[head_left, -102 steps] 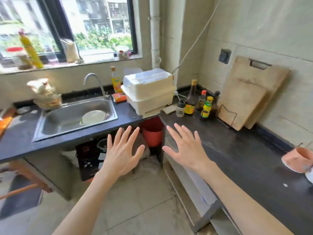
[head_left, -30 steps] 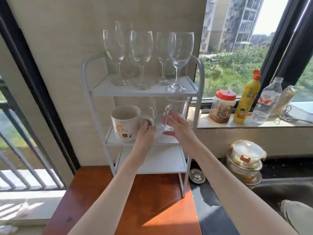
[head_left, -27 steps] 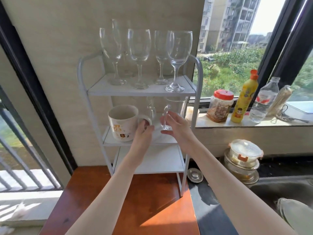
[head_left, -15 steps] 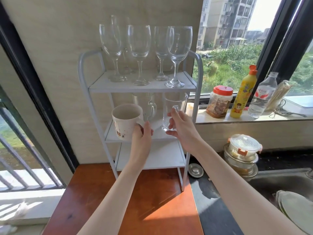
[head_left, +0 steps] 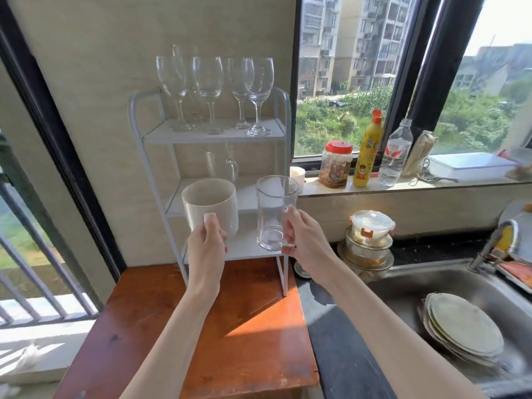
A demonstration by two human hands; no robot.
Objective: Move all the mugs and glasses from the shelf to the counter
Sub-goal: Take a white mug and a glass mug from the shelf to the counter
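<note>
A white three-tier shelf point(head_left: 280, 131) stands on a wooden table against the wall. Several wine glasses point(head_left: 208, 90) stand on its top tier. One clear glass mug point(head_left: 220, 167) sits at the back of the middle tier. My left hand point(head_left: 205, 249) grips the handle of a cream ceramic mug point(head_left: 211, 205), held in the air in front of the shelf. My right hand point(head_left: 305, 243) grips the handle of a clear glass mug point(head_left: 273, 211), also lifted off the shelf, just right of the cream mug.
The wooden table point(head_left: 161, 326) lies below my arms, with the dark counter point(head_left: 339, 355) to its right. A sink point(head_left: 403, 286) holds stacked plates point(head_left: 463, 326). Lidded bowls point(head_left: 370, 240) stand behind it. A jar point(head_left: 335, 164) and bottles point(head_left: 368, 151) line the windowsill.
Both hands took hold of the mugs' handles on the middle tier, lifted them out and drew them toward me. The view has shifted right, showing more of the sink.
</note>
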